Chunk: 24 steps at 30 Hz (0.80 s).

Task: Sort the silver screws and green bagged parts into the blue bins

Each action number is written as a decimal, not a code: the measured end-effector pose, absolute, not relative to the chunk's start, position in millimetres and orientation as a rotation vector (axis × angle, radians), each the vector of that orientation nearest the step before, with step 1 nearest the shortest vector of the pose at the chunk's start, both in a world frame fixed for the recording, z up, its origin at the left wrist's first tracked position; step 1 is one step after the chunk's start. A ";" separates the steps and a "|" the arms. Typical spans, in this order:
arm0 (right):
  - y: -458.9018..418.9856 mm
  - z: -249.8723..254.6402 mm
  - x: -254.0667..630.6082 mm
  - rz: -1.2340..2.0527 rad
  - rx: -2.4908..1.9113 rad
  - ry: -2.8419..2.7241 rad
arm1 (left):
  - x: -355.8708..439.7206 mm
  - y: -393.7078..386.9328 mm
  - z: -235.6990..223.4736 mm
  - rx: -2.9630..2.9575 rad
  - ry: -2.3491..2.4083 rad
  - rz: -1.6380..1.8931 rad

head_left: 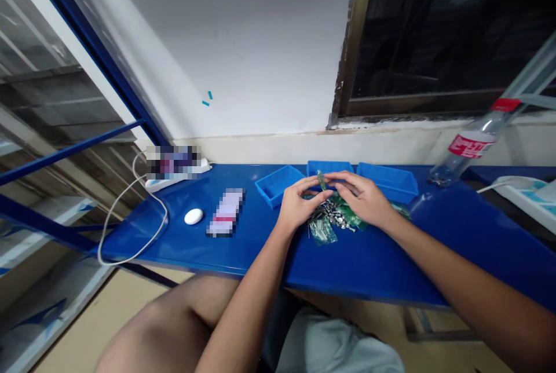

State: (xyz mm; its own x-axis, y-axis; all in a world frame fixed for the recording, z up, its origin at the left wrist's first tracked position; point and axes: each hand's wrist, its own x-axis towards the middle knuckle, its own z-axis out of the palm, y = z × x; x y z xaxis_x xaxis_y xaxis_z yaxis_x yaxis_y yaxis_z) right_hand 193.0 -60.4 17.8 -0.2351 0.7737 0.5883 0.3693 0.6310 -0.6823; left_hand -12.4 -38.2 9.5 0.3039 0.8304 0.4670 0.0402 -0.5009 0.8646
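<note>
Between the fingertips of both hands is a small green-tinted plastic bag [321,180], held upright above the table. My left hand [299,202] pinches it from the left, and my right hand [365,196] meets it from the right with bent fingers. What the bag contains is too small to make out. Below the hands lies a pile of loose metal screws [333,214]. At the pile's near edge is a green-tinted bag of screws [324,231], lying flat. More green plastic lies under my right hand, which partly hides it.
Blue plastic bins [278,185] stand behind the hands, one [386,183] at the right. A phone [226,212], a white oval object [193,216] and a power strip [178,175] with a cable lie left on the blue table [256,245]. A plastic bottle [467,147] stands right.
</note>
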 end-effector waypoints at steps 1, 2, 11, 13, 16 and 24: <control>-60.1 16.8 192.5 0.564 -0.922 -1.816 | -12.6 -37.3 8.4 1.779 0.764 1.262; -59.7 16.1 191.8 0.609 -0.925 -1.798 | -13.0 -36.1 7.2 1.779 0.755 1.257; -52.3 10.0 188.5 0.620 -0.986 -1.699 | -14.9 -29.5 -0.1 1.835 0.772 1.261; -50.2 6.9 189.3 0.752 -1.006 -1.648 | -13.8 -29.6 -0.7 1.706 0.753 1.260; -48.9 5.4 190.3 0.914 -1.006 -1.541 | -12.5 -29.1 -2.0 1.532 0.723 1.249; -50.6 15.0 195.6 0.765 -0.976 -1.579 | -14.6 -27.4 0.5 1.616 0.633 1.280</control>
State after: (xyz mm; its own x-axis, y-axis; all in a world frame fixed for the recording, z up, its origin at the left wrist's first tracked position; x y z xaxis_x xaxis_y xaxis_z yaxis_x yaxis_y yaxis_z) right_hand 195.6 -50.6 15.0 -0.0867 0.8893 0.4490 0.1991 0.4571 -0.8669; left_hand -14.6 -27.4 0.5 0.3189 0.8361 0.4463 -0.1535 -0.4191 0.8949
